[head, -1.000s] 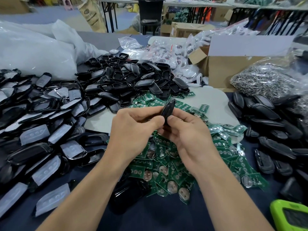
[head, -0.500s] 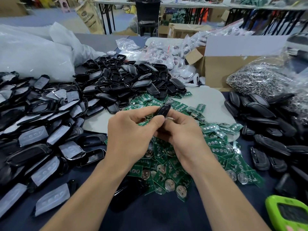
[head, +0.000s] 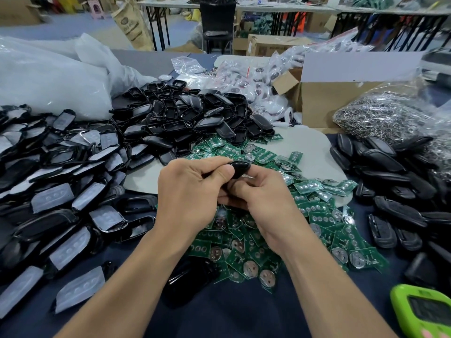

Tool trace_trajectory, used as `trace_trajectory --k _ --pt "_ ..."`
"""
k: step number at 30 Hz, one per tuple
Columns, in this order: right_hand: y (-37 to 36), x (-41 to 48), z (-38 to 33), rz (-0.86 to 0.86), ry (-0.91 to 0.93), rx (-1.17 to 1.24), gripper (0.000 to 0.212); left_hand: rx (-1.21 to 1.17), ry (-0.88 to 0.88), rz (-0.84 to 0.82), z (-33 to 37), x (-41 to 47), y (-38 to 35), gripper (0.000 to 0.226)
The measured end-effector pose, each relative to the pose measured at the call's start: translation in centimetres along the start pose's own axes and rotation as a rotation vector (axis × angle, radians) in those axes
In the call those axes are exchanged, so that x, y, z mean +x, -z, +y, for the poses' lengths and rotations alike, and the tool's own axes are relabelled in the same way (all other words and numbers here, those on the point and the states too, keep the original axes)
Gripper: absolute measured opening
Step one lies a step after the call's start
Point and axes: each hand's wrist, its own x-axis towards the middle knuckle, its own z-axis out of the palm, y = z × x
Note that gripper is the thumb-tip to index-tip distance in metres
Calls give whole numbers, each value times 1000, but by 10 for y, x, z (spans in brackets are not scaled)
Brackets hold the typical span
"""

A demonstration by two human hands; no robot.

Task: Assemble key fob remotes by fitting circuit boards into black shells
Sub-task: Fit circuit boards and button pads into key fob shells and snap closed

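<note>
Step in hand: judging by the grip, seating or squeezing one black shell (head: 240,167) shut; the fingers hide whether a board already sits inside.
Left hand (head: 188,191): curled, thumb and forefinger pinching the shell's upper end.
Right hand (head: 263,203): curled round the shell's lower part from the other side.
Shell's place: just above the middle of the frame, between both sets of fingertips, held off the table over the heap of green circuit boards (head: 317,215).
Next move: probably even pressure along the edges until the seam closes, then putting it down and picking up a fresh board.
Supply: the pile of empty shells (head: 195,118) lies at upper centre, beyond the hands.
</note>
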Motion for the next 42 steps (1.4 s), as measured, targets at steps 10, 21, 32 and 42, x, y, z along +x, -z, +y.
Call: trace_trajectory --k 10,21,32,42 --pt "76 -10 -39 206 87 851 35 153 109 160 -10 13 23 17" --pt "-6 -4 -6 162 80 -1118 31 423 196 266 -29 28 40 30" --pt "2 -7 -8 365 294 -722 25 984 192 6 -48 69 58 81" --pt "3 -6 -10 364 155 -503 25 1130 34 123 -70 92 69 31"
